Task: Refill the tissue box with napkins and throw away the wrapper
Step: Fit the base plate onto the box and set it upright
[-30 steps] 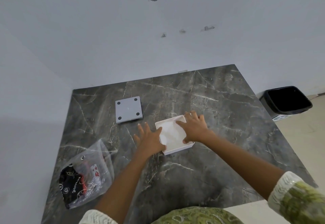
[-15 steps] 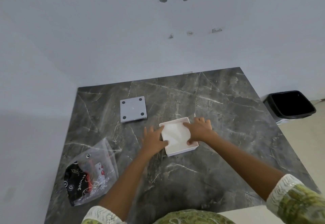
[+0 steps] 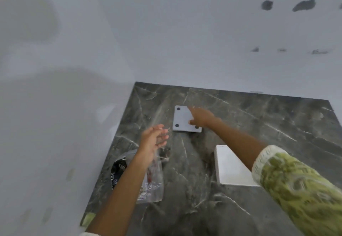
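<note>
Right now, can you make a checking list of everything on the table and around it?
Surface: dark marble table, no spills seen.
Job's things: white tissue box lies open side up, partly hidden by the right arm; grey square lid with dark round feet facing up lies further back; clear plastic wrapper lies near the table's left edge, with dark printed napkins inside.
Clutter: nothing seen.
Hands: right hand reaches onto the lid, touching it; left hand hangs open above the wrapper, holding nothing.
Cables: nothing seen.
Surroundings: pale wall with dark patches; no bin in view.
</note>
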